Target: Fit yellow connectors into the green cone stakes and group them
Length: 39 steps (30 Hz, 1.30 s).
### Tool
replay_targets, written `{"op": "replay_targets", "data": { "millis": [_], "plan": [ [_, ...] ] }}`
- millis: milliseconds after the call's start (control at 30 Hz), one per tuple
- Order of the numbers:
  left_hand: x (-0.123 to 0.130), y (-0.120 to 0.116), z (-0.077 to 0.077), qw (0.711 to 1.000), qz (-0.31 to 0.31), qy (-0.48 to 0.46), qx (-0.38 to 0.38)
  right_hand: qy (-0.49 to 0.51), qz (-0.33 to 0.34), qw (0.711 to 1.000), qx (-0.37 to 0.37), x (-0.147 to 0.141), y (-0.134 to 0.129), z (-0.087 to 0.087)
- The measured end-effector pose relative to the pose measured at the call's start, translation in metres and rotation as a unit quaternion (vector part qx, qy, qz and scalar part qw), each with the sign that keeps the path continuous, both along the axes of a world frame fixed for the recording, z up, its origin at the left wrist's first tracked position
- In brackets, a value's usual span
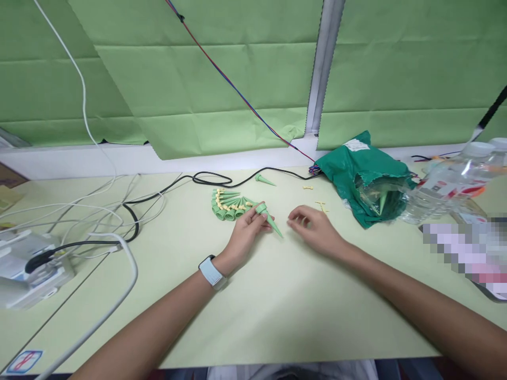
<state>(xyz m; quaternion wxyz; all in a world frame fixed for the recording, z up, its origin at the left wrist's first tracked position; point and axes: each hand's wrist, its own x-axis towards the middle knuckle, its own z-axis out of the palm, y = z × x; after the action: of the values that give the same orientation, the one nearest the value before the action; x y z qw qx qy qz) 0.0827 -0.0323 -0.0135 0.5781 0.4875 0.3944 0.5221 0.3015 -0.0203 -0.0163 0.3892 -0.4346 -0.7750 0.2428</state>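
Note:
My left hand (247,235) holds a pointed green paper cone (271,221) between its fingers and thumb, with the tip aimed at the lower right. Just beyond that hand lies a curved fan of several green paper cones (229,206), joined with small pale yellow pieces. A single loose green cone (264,180) lies farther back. My right hand (312,227) hovers close to the held cone, fingers loosely curled, with nothing visible in them. Small yellow pieces (321,207) lie beyond it.
The pale green table (301,316) carries a crumpled green plastic bag (366,177), a plastic water bottle (447,184), a black cable (214,179), and a white device (27,269) among tangled white cables. A blurred object (463,253) lies at right.

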Motion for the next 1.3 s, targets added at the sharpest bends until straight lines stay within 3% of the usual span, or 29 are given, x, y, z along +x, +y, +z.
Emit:
{"op": "replay_targets", "data": {
  "millis": [133, 200, 300, 533, 767, 933, 1067, 1167, 1300],
  "plan": [
    [-0.005, 0.003, -0.002, 1.0, -0.008, -0.003, -0.021, -0.205, -0.172, 0.962, 0.049, 0.045, 0.02, 0.004],
    [-0.005, 0.002, -0.002, 1.0, -0.019, -0.001, -0.023, -0.241, -0.245, 0.939, -0.001, 0.062, 0.028, 0.003],
    [-0.005, 0.001, 0.0, 0.999, -0.034, 0.002, -0.021, -0.263, -0.278, 0.921, -0.07, 0.073, 0.034, 0.0],
    [-0.005, 0.002, 0.001, 0.998, -0.054, 0.011, -0.015, -0.278, -0.238, 0.928, -0.073, 0.075, 0.037, -0.001],
    [-0.004, 0.002, 0.0, 0.998, -0.058, 0.027, -0.007, -0.184, -0.17, 0.962, -0.107, 0.074, 0.035, -0.001],
    [-0.003, -0.001, 0.003, 0.997, -0.062, 0.039, -0.004, -0.063, -0.077, 0.988, -0.122, 0.051, 0.021, 0.001],
    [-0.003, -0.002, 0.004, 0.995, -0.087, 0.039, -0.007, 0.107, -0.008, 0.984, -0.14, 0.02, 0.001, 0.0],
    [-0.003, -0.003, 0.004, 0.991, -0.127, 0.045, -0.007, 0.17, -0.002, 0.98, -0.105, 0.001, -0.014, -0.002],
    [-0.004, -0.006, 0.007, 0.986, -0.157, 0.056, -0.017, 0.173, -0.012, 0.984, -0.05, -0.01, -0.027, -0.003]
  ]
}}
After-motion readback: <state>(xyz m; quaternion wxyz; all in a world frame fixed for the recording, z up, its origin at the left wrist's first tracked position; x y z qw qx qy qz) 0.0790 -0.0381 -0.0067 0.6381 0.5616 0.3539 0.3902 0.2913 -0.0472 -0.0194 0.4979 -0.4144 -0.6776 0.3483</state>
